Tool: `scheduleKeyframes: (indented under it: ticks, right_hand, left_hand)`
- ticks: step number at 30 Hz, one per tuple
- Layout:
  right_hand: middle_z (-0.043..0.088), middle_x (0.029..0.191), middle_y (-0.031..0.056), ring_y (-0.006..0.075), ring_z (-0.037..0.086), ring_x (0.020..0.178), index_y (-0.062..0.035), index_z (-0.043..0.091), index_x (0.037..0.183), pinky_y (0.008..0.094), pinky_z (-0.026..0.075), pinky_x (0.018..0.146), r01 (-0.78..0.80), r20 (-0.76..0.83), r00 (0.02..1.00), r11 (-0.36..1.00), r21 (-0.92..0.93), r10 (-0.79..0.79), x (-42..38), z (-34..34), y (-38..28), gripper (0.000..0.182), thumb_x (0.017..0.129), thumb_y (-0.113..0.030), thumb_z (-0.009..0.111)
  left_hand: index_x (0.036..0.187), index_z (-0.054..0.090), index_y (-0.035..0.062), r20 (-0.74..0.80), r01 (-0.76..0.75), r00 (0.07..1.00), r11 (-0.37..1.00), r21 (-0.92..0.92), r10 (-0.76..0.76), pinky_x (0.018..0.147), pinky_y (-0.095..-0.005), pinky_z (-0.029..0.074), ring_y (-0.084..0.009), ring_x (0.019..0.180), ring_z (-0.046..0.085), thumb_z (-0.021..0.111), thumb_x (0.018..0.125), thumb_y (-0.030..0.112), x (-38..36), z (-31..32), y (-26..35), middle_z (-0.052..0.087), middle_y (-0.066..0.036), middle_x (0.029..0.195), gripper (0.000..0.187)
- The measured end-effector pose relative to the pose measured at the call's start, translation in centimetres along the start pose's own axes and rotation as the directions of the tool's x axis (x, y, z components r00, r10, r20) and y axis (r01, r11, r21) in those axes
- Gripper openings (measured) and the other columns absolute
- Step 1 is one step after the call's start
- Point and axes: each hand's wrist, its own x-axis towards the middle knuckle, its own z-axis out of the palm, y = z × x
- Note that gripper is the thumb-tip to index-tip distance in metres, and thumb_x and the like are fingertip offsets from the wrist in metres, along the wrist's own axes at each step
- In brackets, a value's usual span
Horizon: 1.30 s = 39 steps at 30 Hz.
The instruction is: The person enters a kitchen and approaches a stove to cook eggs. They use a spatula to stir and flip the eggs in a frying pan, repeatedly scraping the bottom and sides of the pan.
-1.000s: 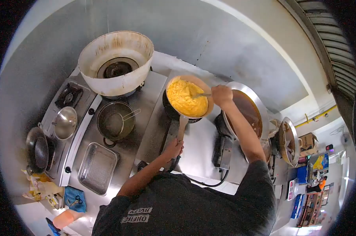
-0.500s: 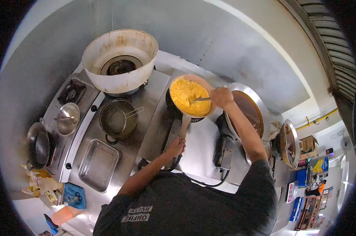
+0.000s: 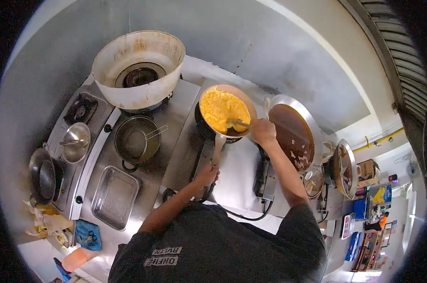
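My left hand (image 3: 207,175) is wrapped round the light-coloured handle (image 3: 217,150) of a frying pan (image 3: 244,96) with a tan rim. The pan sits over a dark burner and holds a soft yellow mass that looks like scrambled egg (image 3: 223,107). In my right hand (image 3: 263,131) is a spatula (image 3: 242,124), its blade down in the egg near the pan's right side. Dark pan surface shows at the lower right of the egg.
Just right of my right hand stands a wide pot of brown liquid (image 3: 289,127). A large white pot-like ring (image 3: 133,96) surrounds a burner at left. Nearby are a dark pot with a strainer (image 3: 135,141), a wire-mesh tray (image 3: 114,198) and a metal bowl (image 3: 76,141).
The egg is pushed toward the pan's upper left, baring pan surface at lower right. The spatula's blade has shifted slightly within the pan. My left hand keeps its hold on the handle.
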Motion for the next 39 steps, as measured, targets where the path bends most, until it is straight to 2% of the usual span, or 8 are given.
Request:
scheduleKeyframes:
  ticks: [7, 15, 18, 22, 25, 33, 36, 39]
  right_hand:
    - [0.061, 0.09, 0.0141, 0.0272, 0.06, 0.085, -0.0062, 0.061, 0.089, 0.0376, 0.049, 0.073, -0.015, -0.039, 0.999, 1.0, 0.009, 0.016, 4.5, -0.5, -1.2, 0.018, 0.079, -0.014, 0.047]
    - [0.062, 0.089, 0.013, 0.0273, 0.06, 0.085, -0.0063, 0.06, 0.09, 0.0372, 0.049, 0.072, 0.037, -0.164, 0.985, 0.992, -0.122, -0.057, 4.5, -3.7, -0.1, 0.019, 0.079, -0.014, 0.047]
    - [0.061, 0.092, 0.0127, 0.0302, 0.059, 0.089, -0.0053, 0.06, 0.093, 0.0391, 0.049, 0.072, -0.142, -0.112, 0.984, 0.99, 0.007, 0.142, 2.2, -6.3, 0.6, 0.024, 0.079, -0.017, 0.045]
    - [0.06, 0.095, 0.0134, 0.0299, 0.059, 0.089, -0.0048, 0.06, 0.092, 0.04, 0.048, 0.073, -0.14, -0.001, 0.99, 0.99, 0.015, 0.14, 4.6, -2.6, 2.4, 0.025, 0.078, -0.018, 0.045]
    - [0.06, 0.097, 0.015, 0.0294, 0.059, 0.088, -0.0035, 0.06, 0.092, 0.0409, 0.048, 0.073, -0.12, -0.134, 0.982, 0.989, 0.088, 0.131, 8.5, 2.7, 3.0, 0.025, 0.078, -0.016, 0.044]
    - [0.058, 0.098, 0.0171, 0.032, 0.056, 0.092, -0.0049, 0.06, 0.091, 0.0413, 0.044, 0.08, 0.207, 0.156, 0.968, 0.977, -0.046, -0.198, 14.5, 2.2, 2.1, 0.032, 0.083, -0.028, 0.039]
    - [0.058, 0.093, 0.0196, 0.0337, 0.056, 0.089, -0.0051, 0.06, 0.09, 0.0416, 0.045, 0.077, 0.475, 0.062, 0.88, 0.868, -0.146, -0.471, 16.7, 5.0, 3.9, 0.037, 0.086, -0.033, 0.036]
    - [0.059, 0.087, 0.019, 0.0342, 0.057, 0.085, -0.0065, 0.06, 0.089, 0.0426, 0.045, 0.074, 0.346, -0.05, 0.937, 0.938, 0.006, -0.346, 14.6, 4.0, 3.3, 0.04, 0.086, -0.039, 0.036]
  left_hand:
    - [0.085, 0.036, 0.0081, -0.116, -0.038, 0.992, 0.993, 0.115, 0.051, 0.045, -0.0259, 0.039, -0.0095, 0.05, 0.043, 0.041, 0.089, 0.024, -0.7, 0.7, 0.8, 0.044, 0.0, 0.063, 0.017]
    - [0.081, 0.038, 0.008, -0.037, -0.018, 0.999, 0.999, 0.042, 0.019, 0.044, -0.0259, 0.039, -0.0097, 0.05, 0.044, 0.04, 0.089, 0.025, 0.1, 0.0, -0.4, 0.043, 0.0, 0.06, 0.019]
    - [0.078, 0.039, 0.0123, -0.15, -0.067, 0.987, 0.995, -0.073, 0.055, 0.035, -0.0234, 0.036, -0.0089, 0.043, 0.038, 0.043, 0.087, 0.018, 0.2, 0.9, -0.5, 0.04, 0.001, 0.057, 0.011]
    - [0.077, 0.039, 0.012, -0.111, -0.107, 0.989, 0.994, -0.037, 0.102, 0.035, -0.0237, 0.036, -0.0087, 0.043, 0.039, 0.043, 0.086, 0.016, 0.5, 0.5, -0.7, 0.042, 0.001, 0.058, 0.011]
    - [0.082, 0.036, 0.0087, -0.038, -0.094, 0.995, 0.996, -0.007, 0.093, 0.041, -0.0258, 0.038, -0.0094, 0.048, 0.043, 0.043, 0.088, 0.025, -0.2, 0.2, 0.2, 0.043, 0.0, 0.062, 0.019]
    - [0.084, 0.036, 0.0067, -0.071, -0.056, 0.996, 0.998, -0.008, 0.055, 0.041, -0.0254, 0.038, -0.0095, 0.047, 0.042, 0.043, 0.088, 0.023, 0.0, 0.5, -0.2, 0.043, -0.001, 0.062, 0.019]
    - [0.082, 0.037, 0.0065, -0.104, -0.059, 0.993, 0.997, 0.044, 0.063, 0.041, -0.0255, 0.038, -0.0097, 0.047, 0.042, 0.043, 0.088, 0.023, -1.7, 1.3, 2.2, 0.043, -0.001, 0.061, 0.019]
    - [0.08, 0.038, 0.0062, -0.062, -0.124, 0.991, 0.992, -0.013, 0.123, 0.041, -0.0258, 0.038, -0.0099, 0.047, 0.043, 0.043, 0.088, 0.023, -1.3, 1.0, 1.5, 0.043, -0.001, 0.061, 0.019]
